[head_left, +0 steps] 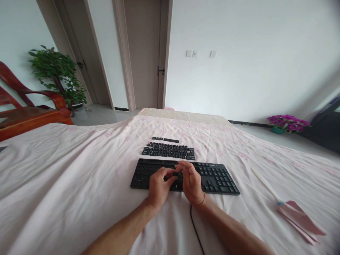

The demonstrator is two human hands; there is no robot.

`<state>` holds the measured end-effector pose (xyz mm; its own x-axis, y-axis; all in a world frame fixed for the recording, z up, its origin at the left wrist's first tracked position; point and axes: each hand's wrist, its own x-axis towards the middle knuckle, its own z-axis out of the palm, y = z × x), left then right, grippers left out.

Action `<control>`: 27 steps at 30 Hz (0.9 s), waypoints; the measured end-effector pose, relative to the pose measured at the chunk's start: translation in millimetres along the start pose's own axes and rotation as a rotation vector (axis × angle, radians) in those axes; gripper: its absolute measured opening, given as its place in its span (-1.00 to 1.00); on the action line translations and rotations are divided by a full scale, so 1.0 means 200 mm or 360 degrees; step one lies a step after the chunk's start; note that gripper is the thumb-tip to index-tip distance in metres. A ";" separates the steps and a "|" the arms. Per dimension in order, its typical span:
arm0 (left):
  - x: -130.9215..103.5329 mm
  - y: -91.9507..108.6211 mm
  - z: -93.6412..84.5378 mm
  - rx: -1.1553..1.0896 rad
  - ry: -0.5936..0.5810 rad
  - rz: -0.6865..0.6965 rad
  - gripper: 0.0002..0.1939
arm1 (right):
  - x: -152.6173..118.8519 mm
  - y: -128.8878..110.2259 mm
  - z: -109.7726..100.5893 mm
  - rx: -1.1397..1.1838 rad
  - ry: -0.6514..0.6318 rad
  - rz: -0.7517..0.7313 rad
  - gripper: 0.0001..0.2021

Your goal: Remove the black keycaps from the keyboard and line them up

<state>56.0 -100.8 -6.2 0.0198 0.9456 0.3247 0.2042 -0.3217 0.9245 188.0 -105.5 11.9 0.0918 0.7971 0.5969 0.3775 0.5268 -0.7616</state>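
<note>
A black computer keyboard [221, 177] lies across the pink-white cloth, most keycaps gone from its left part and the right-hand keys in place. Over its middle, my left hand [159, 183] pinches a small black piece, which looks like a keycap [175, 174], between thumb and forefinger. My right hand [191, 182] comes in from the other side with its fingers bent and closed, their tips meeting my left fingertips; what they grip, if anything, is hidden. Beyond the keyboard, loose black keycaps [167, 151] lie in rows, with a long spacebar [171, 140] in the farthest row.
A black cable [196, 228] runs from the keyboard toward me. To the right lies a fly swatter-like tool [297, 216] with a white handle and pink flaps. A wooden chair [34, 106], a leafy plant [54, 67] and purple flowers [288, 122] stand beyond the cloth.
</note>
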 end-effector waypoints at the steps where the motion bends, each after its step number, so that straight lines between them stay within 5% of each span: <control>1: 0.00 0.00 0.00 0.0012 0.0005 0.0019 -0.86 | 0.01 0.01 -0.01 -0.0046 -0.0037 -0.0008 -0.75; 10: 0.03 -0.05 -0.02 -0.0246 0.0064 -0.0109 -0.76 | 0.17 -0.04 -0.08 -0.0690 -0.0637 0.0237 -0.83; 16: 0.04 -0.05 -0.02 -0.0301 0.0064 -0.0153 -0.72 | 0.24 0.07 -0.09 -0.0551 -0.0922 0.0402 -0.87; 20: 0.04 -0.05 -0.02 -0.0131 0.0112 0.0022 -0.60 | 0.45 0.20 -0.10 -0.0625 -0.0791 0.0406 -0.85; 27: 0.01 -0.02 -0.04 0.0477 -0.0131 0.0454 -0.73 | 0.87 0.47 -0.08 -0.1308 -0.0526 0.0674 -0.81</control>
<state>47.2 -98.6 -8.6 0.1924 0.8253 0.5310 0.4546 -0.5545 0.6971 255.1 78.0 47.4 0.1520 0.9812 0.1189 0.9082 -0.0912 -0.4085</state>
